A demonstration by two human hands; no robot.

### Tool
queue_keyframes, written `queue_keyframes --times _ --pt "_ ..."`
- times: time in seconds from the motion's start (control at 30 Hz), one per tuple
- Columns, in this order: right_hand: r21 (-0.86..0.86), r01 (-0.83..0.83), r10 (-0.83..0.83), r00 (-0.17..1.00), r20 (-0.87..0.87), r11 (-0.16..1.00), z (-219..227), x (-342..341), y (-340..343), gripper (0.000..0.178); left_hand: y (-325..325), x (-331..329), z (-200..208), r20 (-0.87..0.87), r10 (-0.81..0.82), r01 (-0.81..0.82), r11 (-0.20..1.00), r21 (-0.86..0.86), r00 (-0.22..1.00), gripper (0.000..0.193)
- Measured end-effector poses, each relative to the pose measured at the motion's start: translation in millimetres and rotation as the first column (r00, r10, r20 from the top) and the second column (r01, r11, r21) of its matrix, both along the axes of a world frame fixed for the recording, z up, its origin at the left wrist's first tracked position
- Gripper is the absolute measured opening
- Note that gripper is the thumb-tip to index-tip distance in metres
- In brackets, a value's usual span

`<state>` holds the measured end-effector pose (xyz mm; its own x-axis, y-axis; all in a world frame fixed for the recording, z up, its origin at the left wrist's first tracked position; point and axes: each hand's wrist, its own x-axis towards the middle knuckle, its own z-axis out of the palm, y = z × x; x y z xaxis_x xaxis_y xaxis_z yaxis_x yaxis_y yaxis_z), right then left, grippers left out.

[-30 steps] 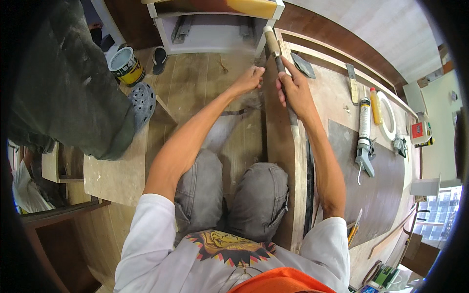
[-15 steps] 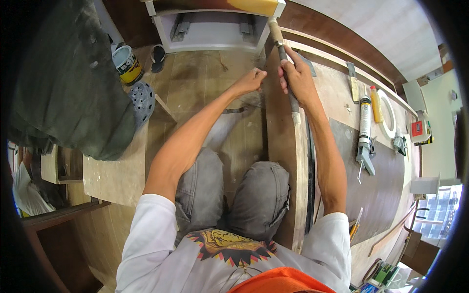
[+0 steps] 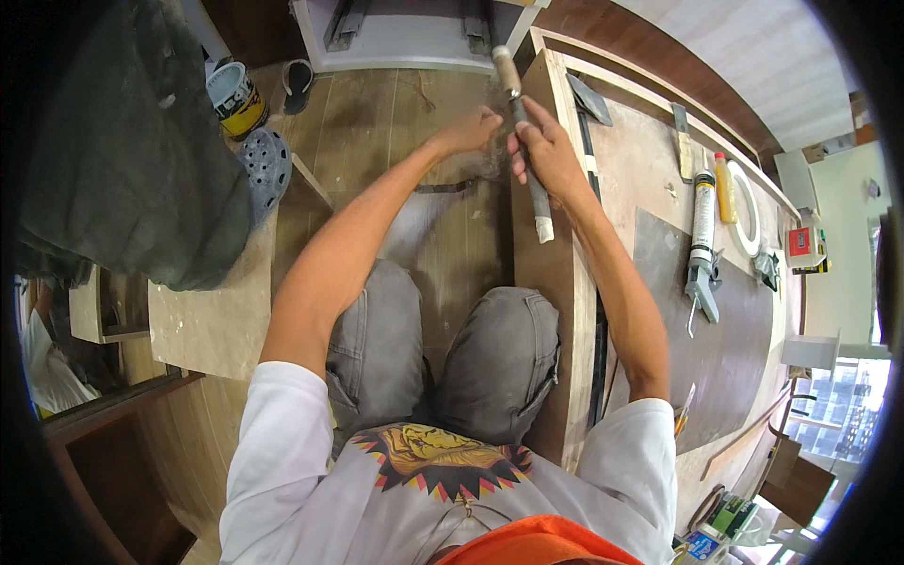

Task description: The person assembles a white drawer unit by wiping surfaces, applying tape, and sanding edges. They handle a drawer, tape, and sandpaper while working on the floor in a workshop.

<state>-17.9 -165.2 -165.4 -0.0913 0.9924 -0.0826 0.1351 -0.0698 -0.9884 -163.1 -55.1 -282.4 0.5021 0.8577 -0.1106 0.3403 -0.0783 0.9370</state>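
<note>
My right hand [image 3: 546,151] is closed around the grey blade of a file [image 3: 535,193]. Its wooden handle points away from me and its pale-dusted tip toward me, over the edge of a long wooden panel [image 3: 546,311]. Just left of the file is my left hand [image 3: 466,132], blurred by motion, its fingers curled in. Whatever they may hold is hidden. Below it, a short dark strip [image 3: 443,187] lies on the wood-look floor [image 3: 377,122].
On the right panel lie a caulking gun [image 3: 702,245], a yellow bottle [image 3: 724,193], a white ring [image 3: 745,212] and a putty knife [image 3: 682,146]. A white cabinet [image 3: 405,52] stands ahead. Leftward are a bucket [image 3: 235,99], a grey clog [image 3: 265,169] and dark cloth [image 3: 132,160].
The file in my right hand has shifted left and slightly toward me, its tip now tilting right. My left hand has risen and moved slightly left. The whole view has shifted a little.
</note>
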Motion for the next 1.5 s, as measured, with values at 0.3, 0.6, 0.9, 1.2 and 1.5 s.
queue_keyframes --times 0.3,0.6,0.9,1.2,1.5 --pt "-0.357 0.071 -0.109 0.990 -0.086 0.931 -17.3 -21.4 6.7 0.064 23.9 -39.9 -32.3 -0.125 0.014 -0.012 1.000 0.019 0.992 0.044" --pt "-0.354 0.058 -0.118 0.982 -0.149 0.933 -57.2 -18.8 52.3 0.057 30.0 -33.7 -33.1 0.040 0.067 -0.070 0.996 0.058 0.997 0.041" --pt "-0.317 0.049 -0.134 0.958 -0.253 0.947 -36.2 -37.1 -7.5 0.068 -1.5 -27.5 13.8 0.345 0.127 -0.015 0.951 -0.309 0.930 0.059" --pt "0.415 -0.332 -0.042 0.736 0.676 0.847 -4.3 -4.0 -11.1 0.055 12.1 -44.3 -8.5 0.126 0.026 -0.005 0.986 -0.165 0.992 0.045" --pt "0.455 0.494 -0.413 -0.199 0.889 0.741 59.7 387.6 -102.1 0.056 -4.5 -21.1 -64.0 -0.251 -0.254 0.253 0.967 -0.034 0.934 0.043"
